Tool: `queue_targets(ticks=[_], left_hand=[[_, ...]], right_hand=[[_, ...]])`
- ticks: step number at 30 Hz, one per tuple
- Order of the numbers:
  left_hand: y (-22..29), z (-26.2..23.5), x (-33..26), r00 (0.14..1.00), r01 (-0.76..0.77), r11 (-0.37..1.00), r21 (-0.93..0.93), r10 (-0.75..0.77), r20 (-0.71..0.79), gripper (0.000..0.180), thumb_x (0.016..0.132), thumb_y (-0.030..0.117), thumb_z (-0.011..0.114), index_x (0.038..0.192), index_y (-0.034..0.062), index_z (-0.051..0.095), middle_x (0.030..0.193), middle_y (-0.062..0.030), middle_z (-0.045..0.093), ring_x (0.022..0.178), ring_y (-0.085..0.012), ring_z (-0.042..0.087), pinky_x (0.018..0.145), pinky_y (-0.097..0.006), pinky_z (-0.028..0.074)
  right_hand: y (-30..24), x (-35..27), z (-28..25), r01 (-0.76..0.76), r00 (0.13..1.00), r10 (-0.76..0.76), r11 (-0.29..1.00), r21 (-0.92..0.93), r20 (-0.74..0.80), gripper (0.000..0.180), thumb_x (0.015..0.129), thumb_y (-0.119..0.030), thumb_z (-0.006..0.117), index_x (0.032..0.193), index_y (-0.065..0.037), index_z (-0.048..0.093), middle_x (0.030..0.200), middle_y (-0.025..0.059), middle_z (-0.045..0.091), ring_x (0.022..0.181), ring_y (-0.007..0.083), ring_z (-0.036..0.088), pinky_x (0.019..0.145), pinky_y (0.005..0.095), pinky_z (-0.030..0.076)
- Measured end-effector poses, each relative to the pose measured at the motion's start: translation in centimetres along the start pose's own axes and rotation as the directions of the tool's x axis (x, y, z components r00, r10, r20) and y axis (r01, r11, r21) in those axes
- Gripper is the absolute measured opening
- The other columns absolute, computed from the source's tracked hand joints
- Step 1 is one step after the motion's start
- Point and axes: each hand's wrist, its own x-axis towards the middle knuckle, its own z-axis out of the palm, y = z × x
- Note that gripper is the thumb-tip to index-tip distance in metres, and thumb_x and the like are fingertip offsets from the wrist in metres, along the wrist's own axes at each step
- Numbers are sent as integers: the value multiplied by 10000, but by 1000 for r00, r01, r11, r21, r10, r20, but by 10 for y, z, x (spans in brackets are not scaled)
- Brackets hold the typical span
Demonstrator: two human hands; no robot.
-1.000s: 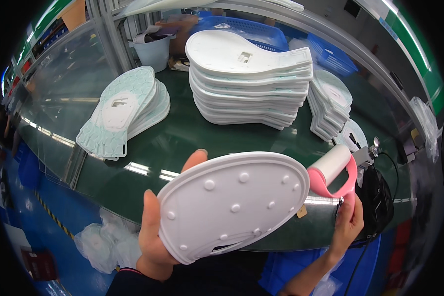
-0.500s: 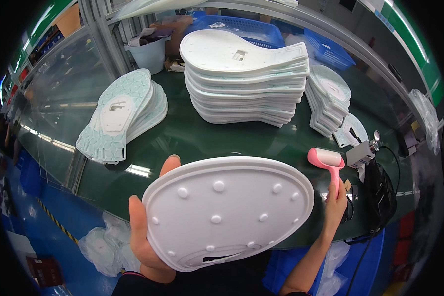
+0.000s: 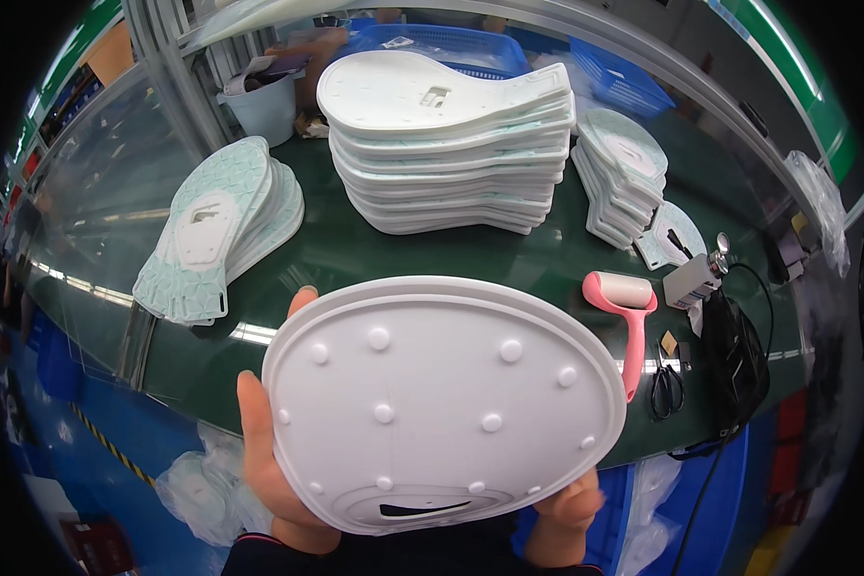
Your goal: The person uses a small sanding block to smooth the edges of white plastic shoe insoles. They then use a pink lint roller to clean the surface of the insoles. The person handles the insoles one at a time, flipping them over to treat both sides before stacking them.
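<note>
Close in front of me I hold a white molded plastic panel (image 3: 442, 384), rounded and wide, with small round studs and a dark slot near its lower edge. My left hand (image 3: 274, 470) grips its left side, the fingers partly hidden behind it. At the lower right edge, my right hand (image 3: 568, 507) has its fingers curled against the panel, slightly blurred. A pink lint roller (image 3: 634, 331) with a pale roll lies on the green table (image 3: 432, 254), to the right of the panel.
A tall stack of white paddle-shaped panels (image 3: 442, 154) stands at the back. Patterned pale-green panels (image 3: 202, 230) lie at left, more (image 3: 624, 158) at right. Scissors (image 3: 667, 389), a metal-topped bottle (image 3: 691, 283) and a black bag (image 3: 734, 355) sit at right. Blue baskets (image 3: 624, 82) are behind.
My right hand has let go of the lint roller, now lying on the table, and moved left to the panel's lower right edge. The panel has come up slightly and turned in my left hand.
</note>
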Motion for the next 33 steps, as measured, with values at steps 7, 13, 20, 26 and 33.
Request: queue_targets(ticks=[7,13,20,26,33], left_hand=[[-2,-3,2,973,-168,977,131,143,181,645,905,457,312,1393,129,48,1397,-134,232,1254,-320,291,1006,-481,296],[9,10,2,964,-179,903,389,83,251,698,884,286,457,1395,107,15,1407,-222,154,1274,-328,262,1025,-434,258],[22,-4,33,863,-468,799,376,322,390,701,845,149,448,1389,58,15,1430,-210,65,1308,-332,182,1023,-458,260],[6,-16,2,969,-33,769,639,-133,210,844,806,374,501,1381,17,-4,1420,-197,115,1292,-295,228,1030,-390,212],[7,-14,-35,714,338,655,676,-646,269,830,810,9,555,1361,-3,-65,1388,-172,164,1256,-260,298,1010,-383,290]], right_hand=[[15,1,6,-267,962,258,958,109,91,677,773,-104,576,1317,42,201,1296,230,347,1173,403,371,966,506,336],[11,7,12,-342,938,341,875,342,65,657,845,-166,468,1343,19,81,1318,285,265,1170,524,290,958,611,283],[9,12,6,-212,976,217,941,265,10,630,902,-266,356,1356,-9,4,1339,303,204,1159,577,243,946,656,251],[-6,50,11,-17,996,-45,772,635,81,760,858,-614,199,1388,-110,-4,1408,229,118,1199,573,153,973,656,146],[-50,90,27,-68,998,49,846,529,49,948,771,-730,245,1378,-22,75,1420,207,103,1273,481,23,1039,526,116]])
